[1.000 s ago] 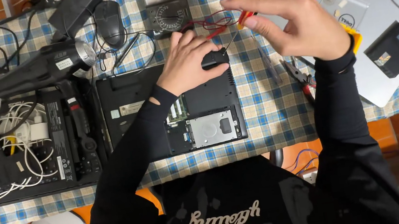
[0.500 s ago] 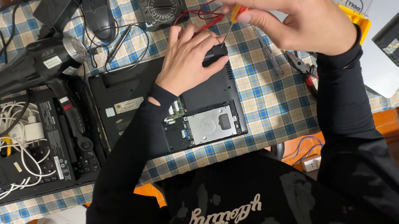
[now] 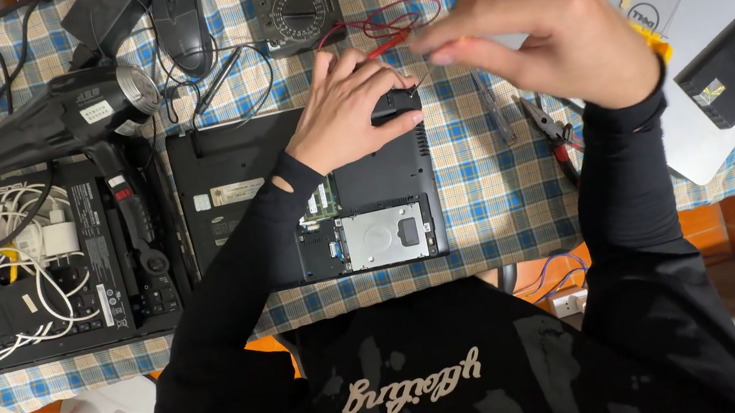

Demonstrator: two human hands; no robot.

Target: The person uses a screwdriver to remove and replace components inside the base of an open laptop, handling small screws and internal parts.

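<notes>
A checked cloth covers the counter (image 3: 495, 206). The left hand (image 3: 348, 111) presses flat on the open black laptop (image 3: 326, 193) beneath it. The right hand (image 3: 546, 31) pinches a small screwdriver (image 3: 426, 77). Keep the tip straight and the laptop steady.

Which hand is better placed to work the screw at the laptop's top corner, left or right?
Right, probably. The right hand grips a screwdriver whose tip points at the corner of the upturned black laptop. The left hand lies flat on that corner, bracing it, and holds no tool.
</notes>
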